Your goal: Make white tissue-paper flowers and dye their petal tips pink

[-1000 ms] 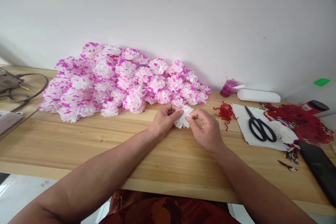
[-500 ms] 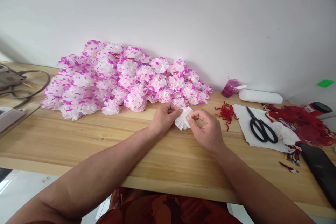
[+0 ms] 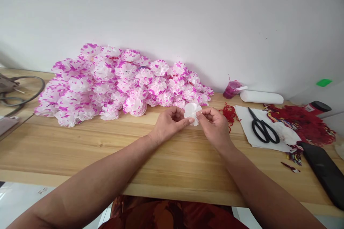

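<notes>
You have the small white paper flower (image 3: 192,110) just right of the frame's centre, lifted slightly off the wooden table (image 3: 172,164) and pinched from both sides. Your left hand (image 3: 169,123) has thumb and forefinger closed on its lower left edge. Your right hand (image 3: 215,125) has its fingertips nipped onto the right side, with the other fingers curled in. This flower is plain white with none of the pink blotches, so I'd judge it only partly made. Behind your hands, a large pile of pink-mottled flowers (image 3: 120,82) lies against the wall from mid-left to centre, which suggests most of the batch is already done. To the right of the pile, a small cup (image 3: 232,89) holds magenta liquid with a white stick resting in it. Beside the cup lies a closed white tube (image 3: 261,97); you cannot see what is in it. Nearer you, black scissors (image 3: 262,127) rest on a white sheet (image 3: 286,137), between a small clump of red thread (image 3: 229,112) and a larger red heap (image 3: 305,123) at the right edge.
</notes>
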Available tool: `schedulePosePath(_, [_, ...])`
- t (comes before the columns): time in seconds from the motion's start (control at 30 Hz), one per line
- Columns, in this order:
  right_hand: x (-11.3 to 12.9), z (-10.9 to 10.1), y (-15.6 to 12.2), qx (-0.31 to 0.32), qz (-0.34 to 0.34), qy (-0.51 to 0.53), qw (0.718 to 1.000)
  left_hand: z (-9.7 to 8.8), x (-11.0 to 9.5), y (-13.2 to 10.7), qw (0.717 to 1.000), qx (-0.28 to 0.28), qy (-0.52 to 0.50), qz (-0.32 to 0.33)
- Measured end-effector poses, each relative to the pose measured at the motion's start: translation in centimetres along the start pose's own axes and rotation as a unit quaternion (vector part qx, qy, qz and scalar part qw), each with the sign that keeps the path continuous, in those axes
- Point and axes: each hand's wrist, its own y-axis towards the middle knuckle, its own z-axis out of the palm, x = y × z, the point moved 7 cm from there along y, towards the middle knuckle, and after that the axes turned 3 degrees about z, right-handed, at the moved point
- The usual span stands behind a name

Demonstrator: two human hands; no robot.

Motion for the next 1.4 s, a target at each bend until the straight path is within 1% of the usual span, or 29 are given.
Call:
schedulePosePath(0.13, [-0.5, -0.1, 0.2, -0.006, 0.020, 0.040, 0.999, 0.2, -1.1, -0.4, 0.991, -0.009, 0.102, 0.084])
schedulePosePath(0.2, [-0.7, 0.1, 0.2, 0.003, 0.022, 0.056, 0.998, 0.1, -1.5, -0.5, 0.985, -0.021, 0.123, 0.119])
schedulePosePath(0.27, [-0.7, 0.3, 0.2, 0.013, 0.017, 0.061, 0.998, 0.0, -1.5, -0.5, 0.983, -0.032, 0.123, 0.132])
schedulePosePath(0.4, [-0.4, 0.4, 0.2, 0.025, 0.005, 0.030, 0.999, -0.4, -0.8, -0.2, 0.989, -0.042, 0.090, 0.112])
schedulePosePath(0.53, [0.2, 0.2, 0.0, 0.040, -0.016, -0.029, 0.999, -0.6, -0.2, 0.3, 0.993, -0.040, 0.070, 0.086])
schedulePosePath(0.6, [0.9, -0.1, -0.2, 0.033, -0.040, -0.069, 0.996, -0.7, 0.0, 0.4, 0.994, -0.040, 0.066, 0.075])
schedulePosePath(0.67, [2.1, -0.5, -0.5, 0.002, -0.094, -0.113, 0.989, -0.7, 0.4, 0.5, 0.995, -0.040, 0.055, 0.066])
schedulePosePath(0.73, [3.6, -0.7, -1.1, -0.029, -0.176, -0.145, 0.973, -0.6, 0.7, 0.5, 0.997, -0.035, 0.038, 0.061])
schedulePosePath(0.8, [4.8, -0.4, -1.9, -0.033, -0.245, -0.166, 0.955, -0.5, 1.0, 0.6, 0.998, -0.028, 0.020, 0.060])
schedulePosePath(0.87, [5.2, 0.2, -2.4, -0.015, -0.276, -0.188, 0.942, -0.4, 1.1, 0.6, 0.998, -0.017, 0.006, 0.060])
schedulePosePath(0.97, [5.0, 0.7, -2.6, 0.002, -0.285, -0.221, 0.933, -0.3, 1.3, 0.6, 0.999, -0.008, -0.012, 0.047])
schedulePosePath(1.1, [4.5, 0.5, -2.1, -0.004, -0.286, -0.244, 0.927, -0.2, 1.4, 0.7, 0.999, 0.004, -0.045, 0.020])
schedulePosePath(1.27, [4.0, 0.6, -1.5, 0.011, -0.296, -0.259, 0.919, 0.2, 1.3, 0.6, 0.997, 0.032, -0.075, 0.011])
schedulePosePath(1.4, [3.5, 0.4, -1.4, -0.018, -0.292, -0.282, 0.914, 0.5, 1.4, 0.6, 0.995, 0.038, -0.089, 0.007])
